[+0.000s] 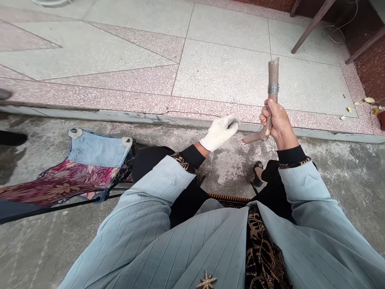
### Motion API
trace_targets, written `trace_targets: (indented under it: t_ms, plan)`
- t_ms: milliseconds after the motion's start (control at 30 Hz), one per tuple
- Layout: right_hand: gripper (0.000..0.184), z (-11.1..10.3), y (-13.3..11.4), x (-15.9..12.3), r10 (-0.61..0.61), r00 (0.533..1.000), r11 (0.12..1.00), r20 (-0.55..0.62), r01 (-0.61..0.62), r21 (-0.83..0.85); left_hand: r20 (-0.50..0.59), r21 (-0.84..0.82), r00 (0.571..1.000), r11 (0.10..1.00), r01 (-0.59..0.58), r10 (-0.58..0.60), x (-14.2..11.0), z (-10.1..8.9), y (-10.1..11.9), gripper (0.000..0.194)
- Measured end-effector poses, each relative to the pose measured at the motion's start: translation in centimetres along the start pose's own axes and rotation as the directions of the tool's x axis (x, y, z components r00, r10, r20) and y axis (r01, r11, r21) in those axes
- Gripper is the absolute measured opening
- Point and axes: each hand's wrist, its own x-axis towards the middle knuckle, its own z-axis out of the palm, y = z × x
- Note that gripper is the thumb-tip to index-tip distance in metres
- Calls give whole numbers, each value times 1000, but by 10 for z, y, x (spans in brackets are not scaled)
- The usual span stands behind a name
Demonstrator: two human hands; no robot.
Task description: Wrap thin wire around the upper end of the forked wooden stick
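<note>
The right hand (281, 122) has its fingers closed around the branch (273, 72), gripping it between a coil of wire (273, 88) and the fork. The branch is held up over the near edge of the tiled step (222, 72), right of that edge's middle; its thick end points toward the far edge, its thin prong toward the left hand (220, 131). That hand, in a white glove (216, 134), is half curled, thumb near the fingers; whether it holds anything small I cannot tell. A gap separates glove and prong. Tiles spread from the branch to wooden legs (313, 26) by the far right corner, and widely leftward. Petals (369, 100) lie near the right end of the near edge. Below the step, concrete (222, 168) runs between the knees, and a cloth chair (96, 148) stands close to the left elbow, its far corners just short of the step.
</note>
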Motion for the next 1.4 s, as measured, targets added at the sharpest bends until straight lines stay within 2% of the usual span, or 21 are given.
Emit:
trace_targets:
  t_ms: [100,200,233,300,367,467,533,600,700,800,900,967,1033,1100,1200,1400]
  plan:
    - [44,0,-1,-1,-15,1000,1000,1,15,-6,17,-1,1000,1000,15,-15,3,-1,1,22]
    - [46,-1,-1,-1,-49,999,999,-7,49,-5,88,-232,993,968,92,-73,6,1,0,15]
    - [46,-1,-1,0,-60,998,998,-13,60,-6,137,-349,985,925,150,-108,7,1,-1,12]
    - [47,-1,0,0,-78,997,997,-29,78,-5,259,-555,951,780,289,-169,8,2,-3,8]
    - [47,-2,1,1,-90,995,996,-41,90,-2,363,-673,912,623,398,-191,8,2,-4,6]
    - [47,-2,3,2,-97,994,995,-41,97,2,450,-739,875,476,477,-178,9,1,-7,6]
    - [47,-2,3,2,-92,995,996,-41,92,-2,488,-744,853,421,518,-186,9,1,-10,7]
    - [47,-3,4,2,-80,996,997,-38,80,-14,491,-754,849,392,527,-197,9,1,-11,8]
    - [47,-3,4,3,-60,998,998,-26,59,-24,426,-786,892,425,449,-154,7,-1,-10,16]
    - [48,-4,3,3,-46,999,999,-19,45,-13,337,-769,929,524,365,-152,7,-1,-6,26]
    - [48,-5,3,3,-42,999,999,-14,42,-16,180,-676,966,690,258,-185,8,0,-5,27]
    - [49,-5,3,3,-45,999,999,-10,45,-25,76,-543,984,821,176,-161,10,1,-6,25]
    - [50,-5,3,3,-52,999,998,1,52,-23,29,-378,990,915,138,-137,10,-1,-7,24]
    - [50,-4,3,2,-62,998,998,19,62,-14,35,-228,992,966,125,-120,9,-3,-6,27]
    - [50,-2,3,0,-72,997,997,30,73,-16,94,-81,993,993,82,-74,8,-8,-2,30]
    - [51,-1,2,0,-87,996,996,31,88,-24,159,10,987,999,32,-34,7,-11,3,30]
